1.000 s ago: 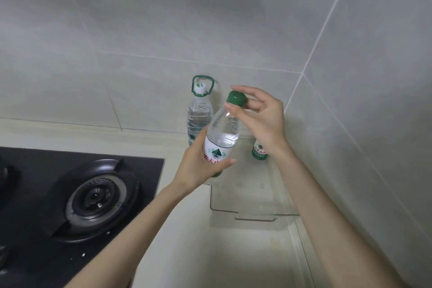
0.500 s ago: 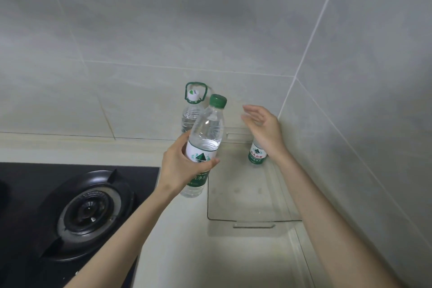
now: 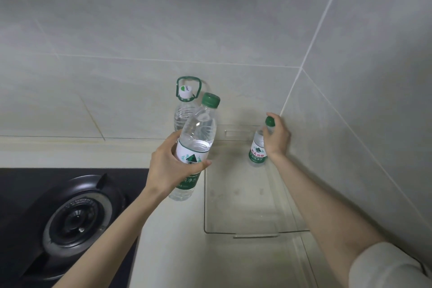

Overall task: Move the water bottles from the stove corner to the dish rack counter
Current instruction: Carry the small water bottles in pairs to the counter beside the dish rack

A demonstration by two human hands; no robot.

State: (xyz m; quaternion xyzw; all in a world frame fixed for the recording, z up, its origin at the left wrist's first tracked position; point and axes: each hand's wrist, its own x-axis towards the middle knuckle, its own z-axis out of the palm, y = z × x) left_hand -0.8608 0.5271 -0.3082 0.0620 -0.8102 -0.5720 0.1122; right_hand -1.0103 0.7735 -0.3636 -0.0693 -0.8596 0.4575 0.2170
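At the far left a black gas burner (image 3: 77, 220) sits in the stove top, clear of the work, and it wants to stay that way: anything carried out of this corner is best swung over the pale bench (image 3: 170, 248) rather than across the hob. Next along, the left hand (image 3: 171, 168) has its grip wrapped round the label of a green-capped bottle (image 3: 197, 145), thumb in front and fingers behind, holding it lifted off the bench and tilted with the cap leaning right; a hold that low on a nearly full bottle is sound, though bringing it upright before carrying would steady it. Just behind it a taller bottle with a green carry loop (image 3: 185, 103) stands against the wall tiles, untouched and awaiting its turn. Further right lies a clear plastic tray (image 3: 254, 232) pushed into the corner, and at its back stands a small green-capped bottle (image 3: 258, 152). The right hand (image 3: 277, 139) has its grip curled round that bottle's neck and shoulder, just under the cap; whether it is pressing firmly yet I cannot tell. The step in hand appears to be securing this second bottle, so the hand should close fully, lift straight up to clear the tray wall, then both bottles can travel together to the dish rack counter, which is out of view.
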